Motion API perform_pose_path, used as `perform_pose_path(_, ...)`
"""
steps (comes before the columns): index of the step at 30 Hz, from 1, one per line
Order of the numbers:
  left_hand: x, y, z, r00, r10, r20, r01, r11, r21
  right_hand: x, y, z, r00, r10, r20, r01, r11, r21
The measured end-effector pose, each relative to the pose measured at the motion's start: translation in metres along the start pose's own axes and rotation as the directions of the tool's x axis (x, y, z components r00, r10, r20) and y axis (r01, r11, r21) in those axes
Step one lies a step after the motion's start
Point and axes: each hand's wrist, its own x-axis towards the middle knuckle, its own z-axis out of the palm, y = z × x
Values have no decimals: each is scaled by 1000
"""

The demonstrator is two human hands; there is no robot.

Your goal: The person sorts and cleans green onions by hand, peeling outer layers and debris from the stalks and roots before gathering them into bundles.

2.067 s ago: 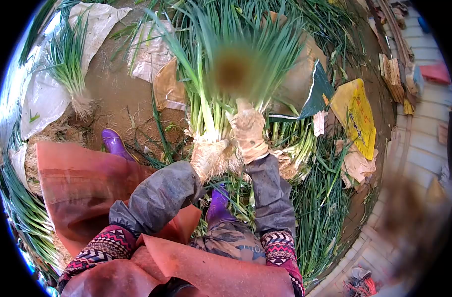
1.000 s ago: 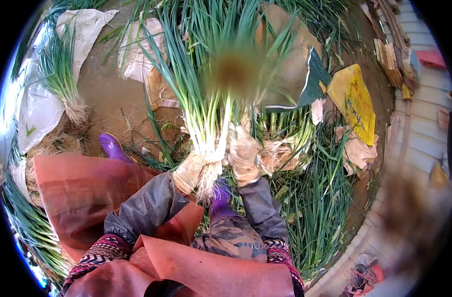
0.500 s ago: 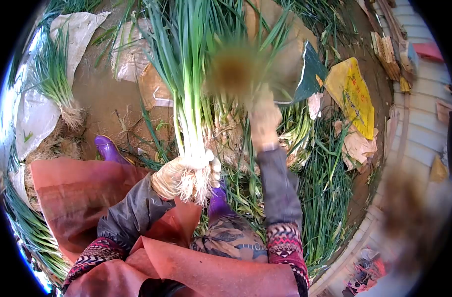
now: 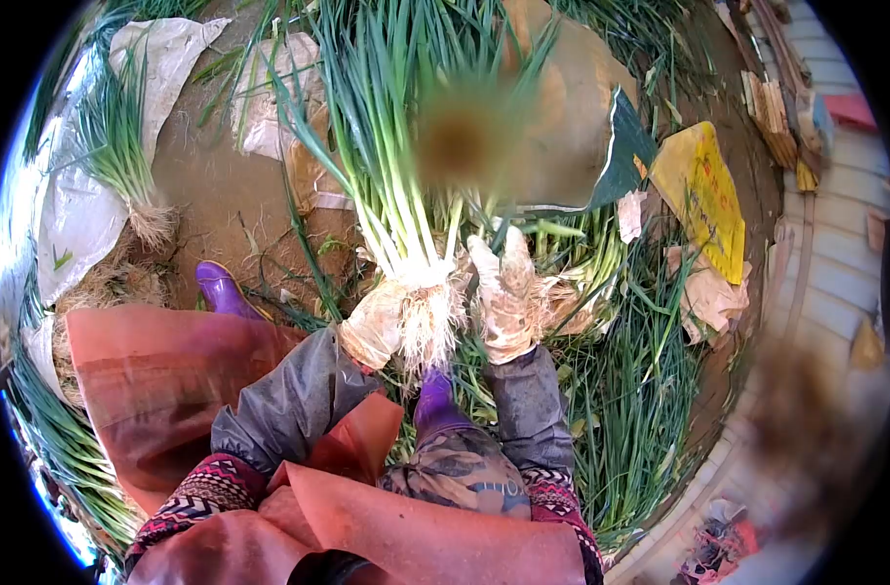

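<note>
Green onions (image 4: 396, 185) held up by their roots

The gloved left hand (image 4: 372, 327) has its fingers wrapped tight around the bunch, just above the stringy roots. The gloved right hand (image 4: 508, 297) is beside it, fingers spread, touching the onion pile (image 4: 581, 253) behind.

Both arms reach forward from the lap, sleeved in grey with patterned cuffs near the body. The gloved left hand (image 4: 375, 324) is curled shut in a grip, knuckles leftward. Just right of it, the gloved right hand (image 4: 508, 297) is raised, fingers (image 4: 484, 255) spread and pointing far.
</note>
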Motion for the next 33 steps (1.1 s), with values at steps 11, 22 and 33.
perform_pose_path(11,-60,53,55,897,261,356,-91,898,-429,-48,64,-152,802,-12,-597,-428,685,-589)
perform_pose_path(22,-61,0,-5,993,-116,4,113,963,-243,2,12,52,701,33,713,-516,714,473)
perform_pose_path(33,-49,-13,-19,996,-67,-50,56,978,-199,-22,-2,41,889,232,396,-444,648,618)
